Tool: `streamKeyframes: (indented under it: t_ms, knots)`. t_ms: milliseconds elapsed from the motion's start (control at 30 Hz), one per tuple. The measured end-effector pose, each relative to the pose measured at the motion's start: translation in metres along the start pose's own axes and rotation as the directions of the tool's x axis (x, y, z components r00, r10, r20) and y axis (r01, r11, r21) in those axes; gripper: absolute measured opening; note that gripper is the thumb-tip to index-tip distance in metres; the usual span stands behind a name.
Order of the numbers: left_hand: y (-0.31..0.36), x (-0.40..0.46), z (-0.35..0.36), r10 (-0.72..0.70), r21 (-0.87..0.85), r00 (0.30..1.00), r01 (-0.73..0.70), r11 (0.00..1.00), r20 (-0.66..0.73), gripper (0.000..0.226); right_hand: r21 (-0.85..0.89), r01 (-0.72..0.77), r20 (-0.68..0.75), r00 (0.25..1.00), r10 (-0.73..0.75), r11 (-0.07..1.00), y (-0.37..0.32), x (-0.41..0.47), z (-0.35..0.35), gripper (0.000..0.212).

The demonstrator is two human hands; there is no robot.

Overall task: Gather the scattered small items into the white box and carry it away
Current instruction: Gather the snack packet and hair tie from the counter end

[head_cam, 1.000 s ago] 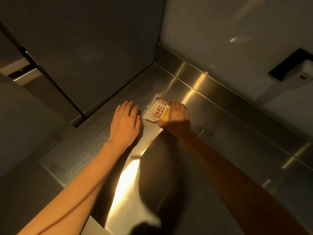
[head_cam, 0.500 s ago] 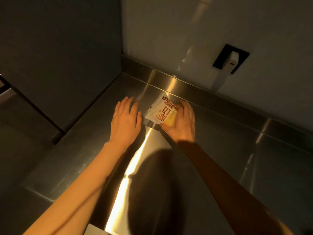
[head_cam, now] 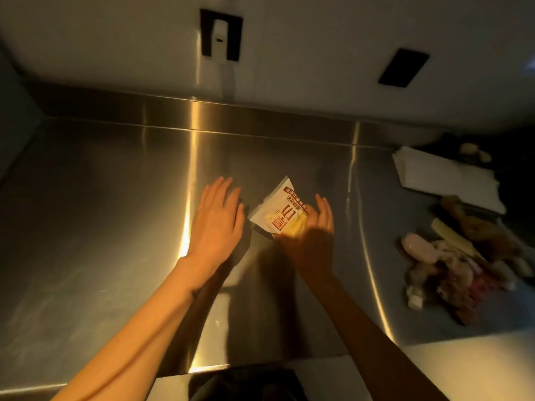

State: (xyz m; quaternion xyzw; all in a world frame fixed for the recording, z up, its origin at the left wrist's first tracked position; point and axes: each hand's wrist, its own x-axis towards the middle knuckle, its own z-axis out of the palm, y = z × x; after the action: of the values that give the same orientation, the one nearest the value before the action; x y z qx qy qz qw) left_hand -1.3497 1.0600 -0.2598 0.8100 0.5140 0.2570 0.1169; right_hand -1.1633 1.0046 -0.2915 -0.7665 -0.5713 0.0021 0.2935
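The shiny metal surface point(head_cam: 115, 227) is spread out under both hands. A dim pile of small things point(head_cam: 451, 261) is seen well off to the right of the right hand point(head_cam: 311, 241). No white box can be made out for sure. The left hand point(head_cam: 217, 224) is laid flat, holding nothing. The snack packet point(head_cam: 278, 211) is pinched at one edge by the right hand. It could be dropped, because it is held only by a corner.

A white snack packet point(head_cam: 276, 211) with red print is held at its near corner by the right hand point(head_cam: 311, 238) on the steel bench point(head_cam: 115, 198). The left hand point(head_cam: 217, 224) is laid flat just beside it. Small items point(head_cam: 451, 264) and folded white paper point(head_cam: 445, 178) are seen at the right.
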Motion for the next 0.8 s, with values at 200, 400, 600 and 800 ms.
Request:
streamKeyframes:
  t_ms: [200, 400, 600, 800]
  knots:
    - [0.090, -0.016, 0.032, 0.152, -0.016, 0.984, -0.151, 0.988, 0.092, 0.046, -0.053, -0.098, -0.144, 0.985, 0.089, 0.994, 0.073, -0.048, -0.060, 0.082]
    - [0.188, -0.052, 0.063, 0.248, -0.012, 0.958, -0.249, 0.968, 0.142, 0.050, -0.009, -0.265, -0.142, 0.955, 0.261, 0.964, 0.155, -0.091, -0.129, 0.090]
    - [0.279, -0.098, 0.106, 0.342, -0.079, 0.924, -0.333, 0.940, 0.168, 0.046, 0.008, -0.272, -0.174, 0.947, 0.269, 0.962, 0.230, -0.144, -0.203, 0.091]
    - [0.348, -0.113, 0.145, 0.425, -0.120, 0.885, -0.408, 0.905, 0.191, 0.045, -0.088, -0.336, -0.200, 0.928, 0.314, 0.938, 0.300, -0.170, -0.259, 0.080]
